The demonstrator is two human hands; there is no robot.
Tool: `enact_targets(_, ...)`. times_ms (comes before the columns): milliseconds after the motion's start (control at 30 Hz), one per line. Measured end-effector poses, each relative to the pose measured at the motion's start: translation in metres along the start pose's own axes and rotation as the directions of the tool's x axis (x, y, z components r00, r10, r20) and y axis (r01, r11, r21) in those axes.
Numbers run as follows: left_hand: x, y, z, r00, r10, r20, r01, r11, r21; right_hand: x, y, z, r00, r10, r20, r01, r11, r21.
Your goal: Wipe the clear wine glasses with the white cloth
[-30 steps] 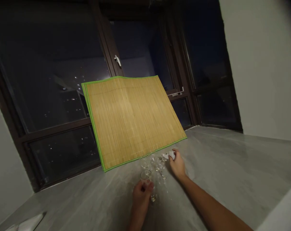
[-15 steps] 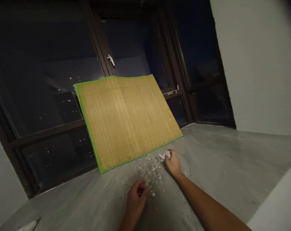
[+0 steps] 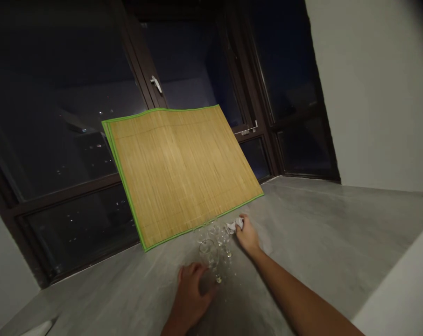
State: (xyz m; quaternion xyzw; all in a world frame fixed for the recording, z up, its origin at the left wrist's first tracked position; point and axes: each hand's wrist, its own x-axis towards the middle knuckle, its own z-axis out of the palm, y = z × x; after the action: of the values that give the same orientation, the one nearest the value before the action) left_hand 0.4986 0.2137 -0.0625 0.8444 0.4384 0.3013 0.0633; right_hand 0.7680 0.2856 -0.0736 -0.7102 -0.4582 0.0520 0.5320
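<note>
Several clear stemmed glasses [image 3: 213, 242] stand in a cluster on the grey floor [image 3: 302, 242], just in front of a bamboo mat. My left hand [image 3: 192, 294] rests low beside the nearest glass [image 3: 207, 249], fingers loosely curled and apart, not gripping it. My right hand [image 3: 247, 235] reaches to the right side of the cluster and is closed on a small crumpled white cloth [image 3: 233, 226].
A bamboo mat with green edging [image 3: 179, 168] leans against dark windows [image 3: 67, 116] with a white handle [image 3: 156, 84]. A pale wall [image 3: 376, 93] rises at right. A white object [image 3: 38, 329] lies at bottom left, and a pale ledge [image 3: 400, 298] at bottom right.
My left hand let go of the nearest glass, which it held by the bowl a second ago, and drew back towards me. The right hand with the cloth stayed at the glasses.
</note>
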Motion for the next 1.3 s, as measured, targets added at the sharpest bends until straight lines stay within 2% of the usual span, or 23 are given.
enact_targets(200, -0.003, 0.006, 0.011, 0.995, -0.044, 0.091, 0.042, 0.999, 0.027, -0.001, -0.002, 0.0, 1.0, 0.014, 0.01, -0.013, 1.0, -0.027)
enact_targets(367, 0.005, 0.005, 0.01, 0.992, -0.006, 0.123, 0.0, 0.999, 0.045, -0.001, -0.002, 0.001, 0.999, 0.026, 0.026, -0.025, 0.999, -0.039)
enact_targets(633, 0.02, 0.003, 0.009, 0.955, 0.075, 0.287, -0.076, 0.997, -0.005, 0.0, -0.005, 0.0, 0.999, -0.003, 0.037, 0.004, 1.0, -0.014)
enact_targets(900, 0.047, 0.001, 0.02, 0.946, 0.065, 0.317, -0.061, 0.998, -0.021, -0.002, -0.008, -0.001, 0.999, -0.024, 0.047, 0.024, 1.0, -0.012)
enact_targets(1000, 0.055, 0.002, 0.023, 0.933, 0.047, 0.356, -0.056, 0.998, 0.013, -0.002, -0.009, -0.002, 0.998, -0.029, 0.056, 0.03, 0.999, -0.013)
enact_targets(1167, 0.063, 0.005, 0.027, 0.879, -0.012, 0.476, -0.08, 0.982, 0.173, -0.001, -0.008, 0.0, 0.997, -0.026, 0.072, 0.027, 1.0, -0.015)
enact_targets(1300, 0.064, 0.005, 0.029, 0.87, -0.046, 0.492, -0.08, 0.969, 0.233, 0.0, -0.007, 0.001, 0.997, -0.025, 0.077, 0.026, 0.999, -0.019)
